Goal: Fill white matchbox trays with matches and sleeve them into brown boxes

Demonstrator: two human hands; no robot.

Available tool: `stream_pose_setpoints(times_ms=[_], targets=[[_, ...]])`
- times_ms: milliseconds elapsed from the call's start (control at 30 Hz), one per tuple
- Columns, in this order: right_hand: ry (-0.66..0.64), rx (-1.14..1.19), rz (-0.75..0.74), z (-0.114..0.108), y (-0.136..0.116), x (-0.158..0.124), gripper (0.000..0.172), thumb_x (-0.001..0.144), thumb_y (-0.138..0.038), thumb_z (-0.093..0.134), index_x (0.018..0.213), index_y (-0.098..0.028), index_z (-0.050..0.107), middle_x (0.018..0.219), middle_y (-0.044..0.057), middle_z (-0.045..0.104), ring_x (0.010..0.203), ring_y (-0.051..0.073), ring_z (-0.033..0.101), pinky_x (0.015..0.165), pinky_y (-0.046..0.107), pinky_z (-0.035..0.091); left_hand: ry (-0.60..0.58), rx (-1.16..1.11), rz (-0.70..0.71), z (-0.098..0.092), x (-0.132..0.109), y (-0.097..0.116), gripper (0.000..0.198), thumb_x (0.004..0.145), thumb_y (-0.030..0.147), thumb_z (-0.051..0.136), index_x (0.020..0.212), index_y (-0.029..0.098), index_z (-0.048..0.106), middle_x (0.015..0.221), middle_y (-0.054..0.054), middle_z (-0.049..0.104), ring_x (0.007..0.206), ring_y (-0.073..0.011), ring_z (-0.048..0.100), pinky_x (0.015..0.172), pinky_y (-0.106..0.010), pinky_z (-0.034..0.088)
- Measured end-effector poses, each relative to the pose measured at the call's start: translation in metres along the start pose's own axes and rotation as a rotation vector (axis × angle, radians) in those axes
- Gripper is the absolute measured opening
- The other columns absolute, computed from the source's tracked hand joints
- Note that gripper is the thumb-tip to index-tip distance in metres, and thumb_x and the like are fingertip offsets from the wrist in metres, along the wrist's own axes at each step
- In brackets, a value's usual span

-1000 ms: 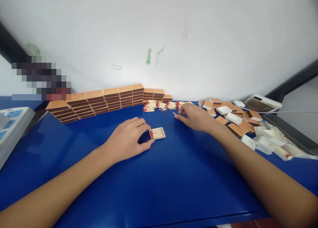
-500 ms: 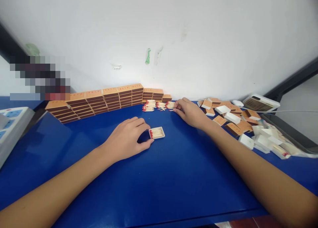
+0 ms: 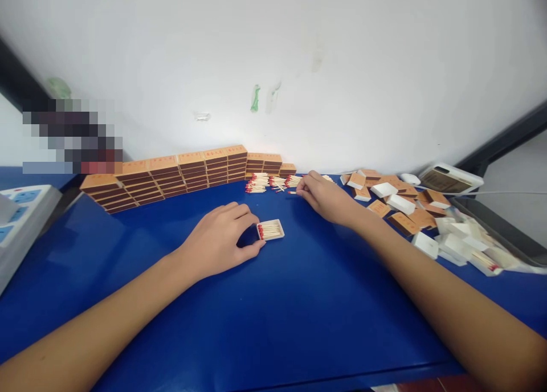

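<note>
My left hand [image 3: 220, 238] rests on the blue table [image 3: 277, 312], its thumb and fingers pinching the left end of a small white matchbox tray [image 3: 270, 230] filled with red-tipped matches. My right hand [image 3: 327, 197] reaches to the back of the table, fingers curled at the right edge of a loose pile of red-tipped matches [image 3: 273, 182], with a match or two at its fingertips. What exactly it grips is too small to name.
Stacks of orange-brown matchboxes [image 3: 171, 172] line the wall at the back left. A heap of white trays and orange sleeves [image 3: 410, 207] lies at the right. A white power strip [image 3: 17, 215] sits at the left edge, a white device [image 3: 450, 178] at the far right.
My right hand has moved left and back, from a stray match on the table to the edge of the match pile. My left hand and the tray have stayed put.
</note>
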State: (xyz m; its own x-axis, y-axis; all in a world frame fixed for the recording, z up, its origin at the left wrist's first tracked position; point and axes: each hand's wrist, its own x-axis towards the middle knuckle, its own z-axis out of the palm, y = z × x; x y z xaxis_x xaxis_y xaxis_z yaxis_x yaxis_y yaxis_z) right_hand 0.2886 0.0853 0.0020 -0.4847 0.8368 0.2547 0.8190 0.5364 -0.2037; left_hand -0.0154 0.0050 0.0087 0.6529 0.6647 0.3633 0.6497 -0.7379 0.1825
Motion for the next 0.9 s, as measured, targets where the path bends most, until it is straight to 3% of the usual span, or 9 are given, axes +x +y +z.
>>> stream_pose_setpoints(times_ms=[133, 300, 467, 700, 800, 900], targets=[[0.011, 0.099, -0.078, -0.014, -0.036, -0.009, 0.012, 0.106, -0.022, 0.045, 0.098, -0.021, 0.055, 0.106, 0.010, 0.061, 0.090, 0.023, 0.059, 0.080, 0.035, 0.047, -0.004, 0.015, -0.010, 0.000, 0.000, 0.000, 0.028, 0.099, 0.040, 0.066, 0.114, 0.017, 0.073, 0.104, -0.008, 0.074, 0.096, -0.0261, 0.068, 0.086, -0.042, 0.056], [-0.106, 0.082, -0.138, -0.019, -0.083, -0.022, 0.013, 0.108, -0.023, 0.046, 0.104, -0.021, 0.057, 0.110, 0.009, 0.061, 0.084, 0.020, 0.062, 0.074, 0.033, 0.047, -0.018, 0.030, -0.017, 0.000, 0.000, 0.000, 0.029, 0.099, 0.042, 0.065, 0.113, 0.017, 0.072, 0.104, -0.008, 0.073, 0.096, -0.0266, 0.068, 0.087, -0.043, 0.056], [-0.166, -0.058, -0.173, -0.010, -0.098, -0.027, 0.014, 0.107, -0.017, 0.047, 0.104, -0.019, 0.060, 0.109, 0.010, 0.063, 0.081, 0.020, 0.063, 0.067, 0.032, 0.045, -0.019, 0.026, -0.026, 0.000, 0.000, 0.000, 0.026, 0.098, 0.041, 0.065, 0.110, 0.018, 0.072, 0.104, -0.008, 0.073, 0.097, -0.0267, 0.068, 0.087, -0.043, 0.056], [-0.150, 0.162, -0.139, -0.015, -0.088, -0.023, 0.012, 0.108, -0.025, 0.049, 0.107, -0.020, 0.060, 0.111, 0.008, 0.063, 0.083, 0.018, 0.062, 0.073, 0.032, 0.047, -0.005, 0.022, -0.017, 0.001, 0.000, -0.001, 0.027, 0.098, 0.041, 0.066, 0.111, 0.018, 0.072, 0.102, -0.008, 0.073, 0.095, -0.0262, 0.068, 0.088, -0.043, 0.056], [-0.083, 0.169, -0.091, -0.023, -0.061, -0.016, 0.013, 0.105, -0.026, 0.053, 0.102, -0.020, 0.064, 0.105, 0.008, 0.065, 0.086, 0.020, 0.062, 0.076, 0.032, 0.046, -0.007, 0.016, -0.023, 0.001, 0.000, -0.001, 0.027, 0.098, 0.040, 0.066, 0.112, 0.018, 0.072, 0.103, -0.008, 0.073, 0.095, -0.0261, 0.068, 0.087, -0.043, 0.056], [0.021, 0.029, 0.027, -0.029, -0.018, -0.009, 0.014, 0.100, -0.023, 0.055, 0.094, -0.019, 0.067, 0.097, 0.009, 0.064, 0.081, 0.021, 0.060, 0.076, 0.034, 0.045, -0.007, 0.014, -0.019, 0.000, 0.000, 0.000, 0.027, 0.098, 0.040, 0.066, 0.113, 0.018, 0.072, 0.104, -0.008, 0.073, 0.095, -0.0258, 0.068, 0.085, -0.041, 0.056]])
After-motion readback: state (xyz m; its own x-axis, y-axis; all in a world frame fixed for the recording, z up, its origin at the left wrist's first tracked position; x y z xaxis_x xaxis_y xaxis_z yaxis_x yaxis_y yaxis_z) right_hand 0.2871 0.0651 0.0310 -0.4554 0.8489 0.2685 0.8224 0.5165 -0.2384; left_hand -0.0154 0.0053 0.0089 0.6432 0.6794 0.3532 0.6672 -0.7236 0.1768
